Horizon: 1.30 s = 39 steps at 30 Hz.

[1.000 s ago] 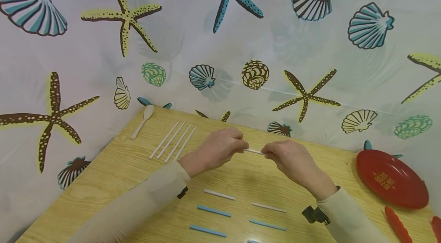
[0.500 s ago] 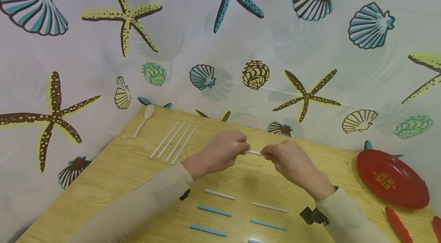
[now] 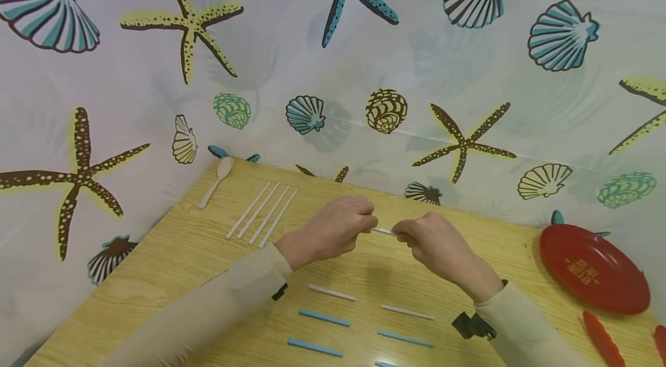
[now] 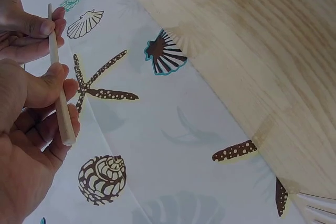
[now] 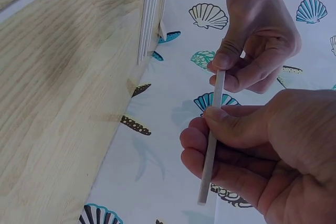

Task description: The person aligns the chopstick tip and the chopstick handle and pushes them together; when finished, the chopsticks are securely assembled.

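Both hands hold a slim white tapered chopstick (image 3: 384,231) above the table, nearly end to end. My left hand (image 3: 335,227) pinches one part between thumb and fingers; its squared thick end shows in the left wrist view. Farther along, my right hand (image 3: 437,243) pinches the other part, and the narrower tip (image 5: 202,198) sticks out past its fingers. Between the hands a short stretch of the chopstick is bare. Below them lie short white pieces (image 3: 332,292) and short blue pieces (image 3: 324,318) in two columns; the right-hand ones look thinner.
Several long white chopsticks (image 3: 270,221) lie side by side at the back left, near a white spoon (image 3: 215,182). A red plate (image 3: 593,269) stands at the right, with a red wavy-edged object (image 3: 602,338) before it. A shell-patterned curtain (image 3: 333,66) hangs behind the wooden table (image 3: 145,274).
My left hand and sleeve have shifted slightly to the right, uncovering more of the nearest long chopstick. Both hands keep their pinch on the white chopstick.
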### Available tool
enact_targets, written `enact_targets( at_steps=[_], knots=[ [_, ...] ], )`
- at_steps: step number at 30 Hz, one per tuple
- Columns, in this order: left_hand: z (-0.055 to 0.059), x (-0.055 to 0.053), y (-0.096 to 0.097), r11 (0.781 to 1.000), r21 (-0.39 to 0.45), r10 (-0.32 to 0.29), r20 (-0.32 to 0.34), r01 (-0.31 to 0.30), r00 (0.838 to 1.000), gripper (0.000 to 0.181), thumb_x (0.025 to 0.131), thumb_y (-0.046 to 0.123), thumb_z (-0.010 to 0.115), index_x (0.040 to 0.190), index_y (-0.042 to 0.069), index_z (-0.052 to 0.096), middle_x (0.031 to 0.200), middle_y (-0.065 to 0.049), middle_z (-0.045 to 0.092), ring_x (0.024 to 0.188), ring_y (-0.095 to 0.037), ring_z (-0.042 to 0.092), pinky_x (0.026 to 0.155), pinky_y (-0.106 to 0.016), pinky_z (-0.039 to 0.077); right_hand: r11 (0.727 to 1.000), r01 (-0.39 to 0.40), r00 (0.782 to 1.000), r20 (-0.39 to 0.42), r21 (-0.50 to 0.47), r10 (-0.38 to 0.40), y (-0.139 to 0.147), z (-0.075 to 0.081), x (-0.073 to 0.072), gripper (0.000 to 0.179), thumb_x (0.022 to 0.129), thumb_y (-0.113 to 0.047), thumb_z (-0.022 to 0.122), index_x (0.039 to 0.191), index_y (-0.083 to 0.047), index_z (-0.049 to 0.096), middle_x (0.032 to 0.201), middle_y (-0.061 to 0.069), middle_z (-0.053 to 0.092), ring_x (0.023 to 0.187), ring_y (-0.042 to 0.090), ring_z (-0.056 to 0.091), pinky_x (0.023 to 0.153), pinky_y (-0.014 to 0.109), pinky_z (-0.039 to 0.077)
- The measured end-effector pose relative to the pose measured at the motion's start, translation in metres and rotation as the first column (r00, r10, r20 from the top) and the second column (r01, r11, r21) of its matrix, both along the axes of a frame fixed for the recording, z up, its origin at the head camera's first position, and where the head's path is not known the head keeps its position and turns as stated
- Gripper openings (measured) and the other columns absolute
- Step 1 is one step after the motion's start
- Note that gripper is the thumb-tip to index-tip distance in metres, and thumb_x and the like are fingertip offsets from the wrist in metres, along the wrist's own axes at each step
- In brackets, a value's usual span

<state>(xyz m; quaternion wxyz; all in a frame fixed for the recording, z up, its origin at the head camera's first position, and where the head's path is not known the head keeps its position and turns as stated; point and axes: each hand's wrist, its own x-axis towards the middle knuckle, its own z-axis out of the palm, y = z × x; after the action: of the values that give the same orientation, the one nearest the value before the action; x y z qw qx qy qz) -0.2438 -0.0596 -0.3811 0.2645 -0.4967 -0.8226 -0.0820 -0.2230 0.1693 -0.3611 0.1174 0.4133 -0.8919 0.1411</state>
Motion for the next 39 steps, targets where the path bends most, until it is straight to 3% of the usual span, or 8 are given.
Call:
enact_targets(
  at_steps=[6, 10, 16, 21, 27, 31, 35, 39],
  knots=[
    [-0.002, 0.000, -0.001, 1.000, -0.005, 0.007, -0.005, -0.007, 1.000, 0.016, 0.084, -0.005, 0.074, 0.081, 0.010, 0.071, 0.074, 0.000, 0.048, 0.067, -0.013, 0.046, 0.062, -0.023, 0.042, 1.000, 0.004, 1.000, 0.009, 0.003, -0.005, -0.001, -0.002, -0.001, 0.012, 0.085, 0.006, 0.073, 0.094, -0.001, 0.076, 0.081, 0.007, 0.073, 0.057, 0.005, 0.060, 0.057, 0.019, 0.051],
    [0.001, 0.004, -0.003, 0.997, -0.045, 0.061, 0.035, -0.059, 0.998, 0.012, 0.086, 0.000, 0.075, 0.085, 0.011, 0.073, 0.075, 0.001, 0.050, 0.069, -0.013, 0.049, 0.064, -0.022, 0.045, 1.000, 0.017, 1.000, 0.002, 0.014, -0.017, -0.002, -0.002, -0.001, 0.011, 0.086, 0.003, 0.073, 0.095, -0.002, 0.076, 0.081, 0.005, 0.073, 0.056, 0.004, 0.059, 0.057, 0.019, 0.050],
    [0.012, 0.014, -0.001, 0.970, -0.164, 0.199, 0.131, -0.177, 0.971, 0.004, 0.090, 0.011, 0.074, 0.090, 0.014, 0.076, 0.079, 0.002, 0.056, 0.072, -0.012, 0.056, 0.060, -0.020, 0.048, 0.998, 0.038, 0.999, -0.040, 0.050, -0.036, -0.004, -0.002, 0.001, 0.009, 0.087, -0.001, 0.074, 0.095, -0.006, 0.076, 0.083, 0.002, 0.073, 0.061, 0.009, 0.063, 0.059, 0.022, 0.052],
    [0.015, 0.017, 0.001, 0.963, -0.178, 0.235, 0.176, -0.204, 0.956, 0.007, 0.093, 0.015, 0.071, 0.089, 0.016, 0.075, 0.077, 0.003, 0.056, 0.067, -0.011, 0.056, 0.056, -0.021, 0.047, 0.998, 0.051, 0.998, -0.031, 0.044, -0.049, -0.004, -0.003, 0.002, 0.010, 0.088, -0.002, 0.074, 0.096, -0.007, 0.076, 0.086, 0.002, 0.073, 0.066, 0.011, 0.065, 0.061, 0.023, 0.053],
    [0.007, 0.017, 0.003, 0.955, -0.208, 0.242, 0.144, -0.210, 0.959, 0.004, 0.093, 0.023, 0.072, 0.094, 0.021, 0.075, 0.078, 0.005, 0.055, 0.067, -0.008, 0.054, 0.055, -0.020, 0.045, 0.999, 0.025, 0.999, -0.026, 0.033, -0.024, -0.006, -0.008, 0.004, 0.010, 0.088, -0.001, 0.074, 0.095, -0.007, 0.075, 0.083, 0.000, 0.071, 0.067, 0.011, 0.064, 0.061, 0.023, 0.052],
    [0.007, 0.017, 0.002, 0.946, -0.217, 0.275, 0.142, -0.241, 0.951, 0.005, 0.093, 0.021, 0.072, 0.090, 0.019, 0.075, 0.077, 0.004, 0.054, 0.065, -0.009, 0.054, 0.053, -0.021, 0.046, 1.000, 0.013, 0.996, -0.094, -0.006, -0.014, -0.006, -0.012, 0.005, 0.017, 0.083, 0.000, 0.078, 0.098, -0.008, 0.074, 0.091, 0.002, 0.068, 0.080, 0.016, 0.064, 0.067, 0.027, 0.053],
    [0.007, 0.013, -0.005, 0.914, -0.230, 0.383, 0.213, -0.335, 0.899, 0.005, 0.092, 0.019, 0.074, 0.087, 0.018, 0.074, 0.078, 0.004, 0.059, 0.065, -0.010, 0.057, 0.053, -0.024, 0.048, 0.999, -0.001, 0.989, -0.149, -0.039, -0.005, -0.005, -0.013, 0.009, 0.027, 0.080, -0.001, 0.082, 0.103, -0.008, 0.072, 0.103, 0.005, 0.066, 0.096, 0.021, 0.062, 0.074, 0.031, 0.055],
    [0.000, 0.003, -0.015, 0.864, -0.256, 0.500, 0.348, -0.433, 0.793, 0.019, 0.091, 0.014, 0.074, 0.073, 0.016, 0.069, 0.068, 0.005, 0.058, 0.056, -0.007, 0.048, 0.048, -0.024, 0.040, 1.000, 0.011, 0.999, -0.034, 0.021, -0.010, -0.001, -0.014, 0.014, 0.025, 0.082, -0.007, 0.082, 0.105, -0.010, 0.072, 0.104, 0.003, 0.067, 0.096, 0.021, 0.063, 0.075, 0.033, 0.054]
  ],
)
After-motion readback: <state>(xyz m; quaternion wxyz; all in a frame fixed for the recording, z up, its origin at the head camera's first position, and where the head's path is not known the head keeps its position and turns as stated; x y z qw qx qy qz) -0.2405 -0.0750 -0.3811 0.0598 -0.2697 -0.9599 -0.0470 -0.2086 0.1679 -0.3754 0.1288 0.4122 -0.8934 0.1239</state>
